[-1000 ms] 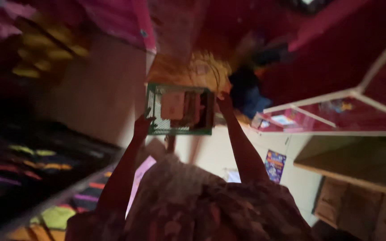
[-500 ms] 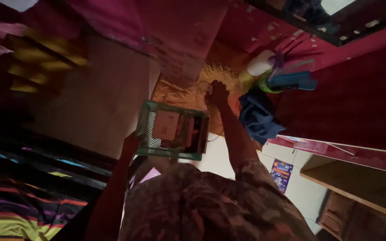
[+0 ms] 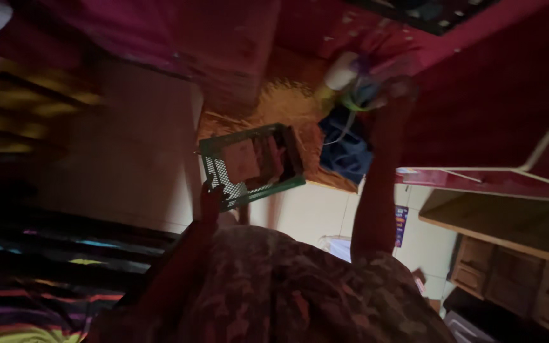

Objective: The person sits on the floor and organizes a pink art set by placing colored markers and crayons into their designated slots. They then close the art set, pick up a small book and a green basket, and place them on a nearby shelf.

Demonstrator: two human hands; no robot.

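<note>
Green basket gripped by left hand, right hand well apart, grip unclear

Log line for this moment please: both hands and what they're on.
left hand: grips green mesh basket | right hand: raised at white bottle and blue cloth, grip blurred

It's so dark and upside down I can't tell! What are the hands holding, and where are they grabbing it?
The left hand holds the green mesh basket by its near corner. The right hand reaches up among the blurred things on the shelf; whether it grips anything cannot be told.
</note>
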